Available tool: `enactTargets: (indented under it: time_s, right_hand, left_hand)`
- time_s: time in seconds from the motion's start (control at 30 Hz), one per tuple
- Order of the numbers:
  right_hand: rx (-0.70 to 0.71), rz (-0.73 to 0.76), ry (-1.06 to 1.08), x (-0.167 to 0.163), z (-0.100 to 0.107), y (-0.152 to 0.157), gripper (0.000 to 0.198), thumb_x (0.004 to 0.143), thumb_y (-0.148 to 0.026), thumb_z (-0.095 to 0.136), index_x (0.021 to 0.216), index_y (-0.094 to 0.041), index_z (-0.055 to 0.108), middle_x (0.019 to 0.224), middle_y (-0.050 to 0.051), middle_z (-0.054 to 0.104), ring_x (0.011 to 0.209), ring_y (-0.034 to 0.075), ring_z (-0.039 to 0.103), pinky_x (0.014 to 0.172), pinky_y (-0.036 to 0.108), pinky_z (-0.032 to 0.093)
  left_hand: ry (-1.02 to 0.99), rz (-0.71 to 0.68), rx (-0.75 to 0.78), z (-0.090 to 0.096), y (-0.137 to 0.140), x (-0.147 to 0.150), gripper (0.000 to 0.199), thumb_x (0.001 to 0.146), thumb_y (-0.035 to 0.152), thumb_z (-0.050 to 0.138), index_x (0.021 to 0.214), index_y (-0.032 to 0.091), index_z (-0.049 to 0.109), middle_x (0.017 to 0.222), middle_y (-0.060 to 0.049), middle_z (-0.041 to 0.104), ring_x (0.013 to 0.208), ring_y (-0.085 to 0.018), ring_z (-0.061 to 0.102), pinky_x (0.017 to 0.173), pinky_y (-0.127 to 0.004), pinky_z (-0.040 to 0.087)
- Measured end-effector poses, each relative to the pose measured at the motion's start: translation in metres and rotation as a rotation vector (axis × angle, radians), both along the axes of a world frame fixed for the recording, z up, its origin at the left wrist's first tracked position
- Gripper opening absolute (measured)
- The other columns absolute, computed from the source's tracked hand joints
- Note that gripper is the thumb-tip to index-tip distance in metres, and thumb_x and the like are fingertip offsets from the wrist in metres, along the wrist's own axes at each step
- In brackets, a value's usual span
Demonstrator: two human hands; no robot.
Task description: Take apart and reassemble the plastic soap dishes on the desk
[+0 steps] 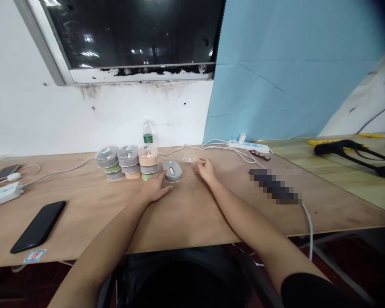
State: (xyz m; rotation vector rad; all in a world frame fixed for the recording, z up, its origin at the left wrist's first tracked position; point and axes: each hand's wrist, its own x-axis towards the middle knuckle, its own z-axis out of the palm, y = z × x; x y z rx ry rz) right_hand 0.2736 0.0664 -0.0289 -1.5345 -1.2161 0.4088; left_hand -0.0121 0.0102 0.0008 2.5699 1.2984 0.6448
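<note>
1. Smooth, rounded grey box [176,174], just below frame centre, on the wood-toned tabletop [189,218].
2. Left hand [153,187]: loosely spread beside it.
3. Right hand [206,170]: curled; cannot tell whether gripping.

Reaches forward on both sides, angled inward from the lower corners of the view, without meeting in the middle. Slants the bare left forearm [115,233] up and to the right, almost straight through the left wrist [143,199]. Shows the back of the left hand [155,186], with the thumb [167,188] spread wide to the right and the fingers [162,175] pointing forward. Angles the bare right forearm [244,211] up and to the left, out of a black sleeve [311,291]. Places the right hand [207,171] slightly farther out than the left, turned partly on its side, with curled fingers [202,161]; too small to tell whether pressed together at the tips.
</note>
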Motion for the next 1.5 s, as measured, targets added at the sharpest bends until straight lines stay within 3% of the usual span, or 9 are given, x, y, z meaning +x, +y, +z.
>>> enactTargets:
  time_s: [0.13,0.33,0.47,0.6,0.73,0.83,0.97,1.27,1.5]
  right_hand:
    - [-0.076,0.021,-0.154,0.006,-0.007,0.006,0.025,0.083,-0.033,0.056,0.101,-0.018,0.064,0.086,0.004,0.07,0.073,0.016,0.066,0.075,0.03,0.051]
    - [0.088,0.098,-0.595,-0.017,0.0,0.012,0.047,0.079,-0.035,0.063,0.123,-0.02,0.058,0.117,0.011,0.06,0.108,0.024,0.056,0.096,0.036,0.043]
    - [0.003,0.157,-0.713,-0.028,0.002,0.03,0.037,0.084,-0.031,0.057,0.119,-0.019,0.064,0.117,0.014,0.059,0.11,0.028,0.054,0.099,0.041,0.04]
    - [-0.024,0.184,-0.642,-0.028,0.001,0.043,0.04,0.084,-0.027,0.056,0.122,-0.016,0.061,0.129,0.016,0.054,0.121,0.029,0.048,0.106,0.044,0.035]
    - [0.126,0.222,-0.547,-0.028,0.008,0.025,0.05,0.087,-0.029,0.052,0.135,-0.017,0.049,0.143,0.013,0.043,0.133,0.026,0.038,0.111,0.043,0.03]
    - [0.233,0.418,-0.548,-0.032,0.013,-0.01,0.048,0.09,-0.036,0.051,0.135,-0.02,0.051,0.14,0.011,0.048,0.132,0.024,0.041,0.112,0.042,0.03]
    - [0.222,0.67,-0.607,-0.038,0.013,-0.046,0.048,0.086,-0.035,0.059,0.132,-0.025,0.054,0.148,0.01,0.038,0.135,0.025,0.037,0.111,0.044,0.032]
    - [0.195,0.693,-0.437,-0.041,0.01,-0.034,0.022,0.085,-0.026,0.058,0.103,-0.022,0.07,0.117,0.009,0.065,0.112,0.022,0.058,0.101,0.043,0.041]
    - [0.145,0.551,0.022,-0.04,0.007,-0.028,0.027,0.079,-0.04,0.062,0.096,-0.02,0.065,0.102,0.007,0.068,0.093,0.02,0.064,0.087,0.04,0.051]
  left_hand:
    - [0.019,-0.009,0.014,0.0,0.0,0.0,0.075,0.084,0.056,0.054,0.144,0.016,0.033,0.136,-0.015,0.051,0.123,-0.032,0.049,0.102,-0.045,0.04]
    - [0.092,-0.013,0.064,0.003,-0.003,0.003,0.071,0.085,0.056,0.05,0.142,0.014,0.039,0.133,-0.016,0.052,0.121,-0.031,0.05,0.102,-0.042,0.04]
    - [0.113,0.011,0.086,0.001,-0.004,0.005,0.069,0.084,0.057,0.05,0.14,0.015,0.043,0.135,-0.015,0.05,0.121,-0.031,0.049,0.103,-0.042,0.04]
    - [0.135,0.028,0.092,-0.002,-0.004,0.007,0.068,0.084,0.056,0.051,0.139,0.018,0.044,0.136,-0.014,0.051,0.12,-0.031,0.05,0.103,-0.043,0.038]
    - [0.124,0.01,0.067,-0.003,-0.005,0.008,0.07,0.084,0.055,0.052,0.141,0.017,0.04,0.136,-0.014,0.051,0.121,-0.032,0.05,0.102,-0.044,0.038]
    - [0.111,0.001,0.033,-0.002,-0.007,0.009,0.071,0.083,0.055,0.052,0.142,0.017,0.037,0.136,-0.014,0.052,0.12,-0.032,0.051,0.101,-0.043,0.039]
    - [0.113,0.034,-0.004,-0.002,-0.009,0.012,0.076,0.084,0.056,0.05,0.144,0.015,0.029,0.134,-0.016,0.054,0.12,-0.032,0.052,0.1,-0.043,0.039]
    - [0.087,0.05,-0.056,-0.003,-0.013,0.016,0.094,0.084,0.058,0.048,0.15,0.007,0.004,0.135,-0.024,0.05,0.12,-0.035,0.053,0.094,-0.045,0.043]
    - [0.029,-0.017,-0.047,-0.004,-0.012,0.017,0.099,0.082,0.055,0.053,0.15,0.007,-0.002,0.15,-0.023,0.029,0.136,-0.033,0.036,0.105,-0.044,0.037]
